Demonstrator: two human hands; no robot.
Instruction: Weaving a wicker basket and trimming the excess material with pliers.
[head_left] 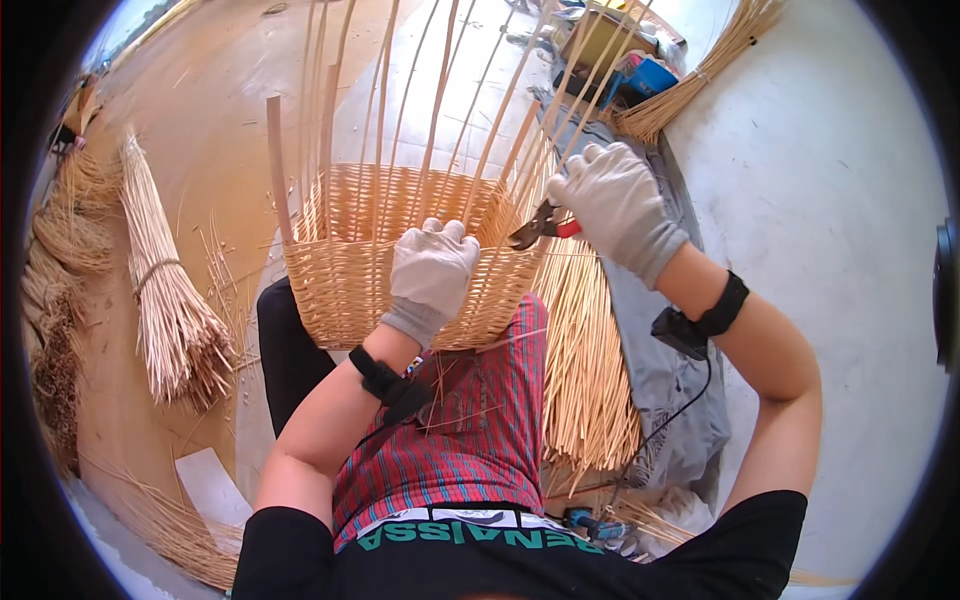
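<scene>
On my lap sits a woven wicker basket (340, 285) with tall upright stakes (440, 95) rising from its walls. My left hand (432, 268), in a pale work glove, is closed over the basket's near rim, its fingertips curled inward. Pruning shears (541, 226) with red grips are held in my gloved right hand (618, 205) at the basket's right corner. Their dark blades lie close to the rim there. Whether a strand is between the blades is too small to tell.
A large sheaf of pale canes (585, 360) lies right of my leg on grey cloth (680, 400). A tied bundle (165, 280) rests on the floor at left, beside coiled strands (75, 230). Farther right are another cane bundle (690, 85) and a blue container (650, 78).
</scene>
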